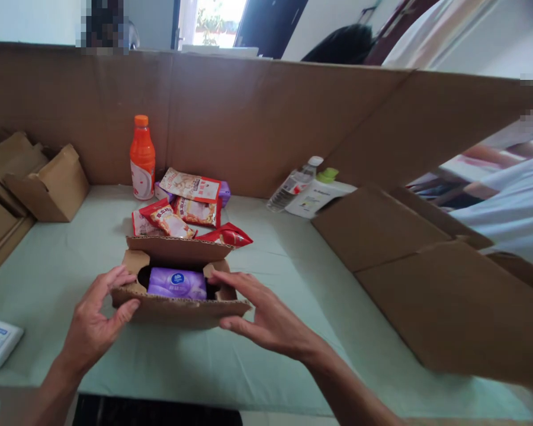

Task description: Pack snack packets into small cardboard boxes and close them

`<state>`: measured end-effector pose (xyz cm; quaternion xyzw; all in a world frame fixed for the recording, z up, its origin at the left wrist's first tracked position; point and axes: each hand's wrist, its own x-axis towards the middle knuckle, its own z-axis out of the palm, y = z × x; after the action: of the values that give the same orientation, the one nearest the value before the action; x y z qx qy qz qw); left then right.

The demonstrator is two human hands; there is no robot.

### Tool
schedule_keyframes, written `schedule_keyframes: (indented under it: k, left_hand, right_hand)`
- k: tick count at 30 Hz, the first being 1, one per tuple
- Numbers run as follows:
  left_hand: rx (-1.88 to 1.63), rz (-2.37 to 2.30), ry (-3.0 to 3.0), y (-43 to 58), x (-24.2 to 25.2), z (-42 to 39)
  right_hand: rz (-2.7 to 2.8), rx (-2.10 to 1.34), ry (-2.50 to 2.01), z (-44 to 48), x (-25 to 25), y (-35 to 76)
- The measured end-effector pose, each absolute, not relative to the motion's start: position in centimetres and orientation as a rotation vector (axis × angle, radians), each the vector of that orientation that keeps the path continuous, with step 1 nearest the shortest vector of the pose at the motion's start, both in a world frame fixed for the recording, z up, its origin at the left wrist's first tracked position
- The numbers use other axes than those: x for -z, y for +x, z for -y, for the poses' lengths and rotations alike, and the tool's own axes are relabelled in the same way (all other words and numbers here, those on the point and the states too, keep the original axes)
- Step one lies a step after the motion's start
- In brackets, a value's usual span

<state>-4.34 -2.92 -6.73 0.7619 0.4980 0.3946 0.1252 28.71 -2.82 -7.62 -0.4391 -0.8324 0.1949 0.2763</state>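
Observation:
A small brown cardboard box (177, 310) sits on the pale green table (266, 355) in front of me, its flaps open. Inside lies a purple tissue pack (176, 283). My left hand (95, 319) grips the box's left end, thumb on the front wall and fingers over the left flap. My right hand (262, 313) rests on the box's right end, fingers spread over the right flap and thumb under the front edge.
Several red and white snack packets (184, 213) lie just behind the box, with an orange drink bottle (142, 158) beyond. A clear water bottle (293, 183) and white pouch (317, 195) lie at back right. Flat cardboard (426, 284) covers the right; folded boxes (48, 186) stand left. Cardboard walls surround the table.

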Motion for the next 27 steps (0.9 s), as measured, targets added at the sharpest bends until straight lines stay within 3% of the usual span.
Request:
schedule_keyframes:
  k: [10,22,27]
  left_hand:
    - [-1.147,-1.630,2.329,-3.3,6.6,2.5]
    - [-0.959,-1.419,2.579,-4.0,5.5,-1.5]
    - [-1.093,-1.205,2.547,-4.4,6.1,-1.9]
  right_hand:
    - [1.653,-0.133,-1.296,3.1,11.2,26.3]
    - [1.907,-0.171,-1.234,0.3,9.6,27.4]
    - [1.921,-0.174,-1.110,0.3,10.3,27.7]
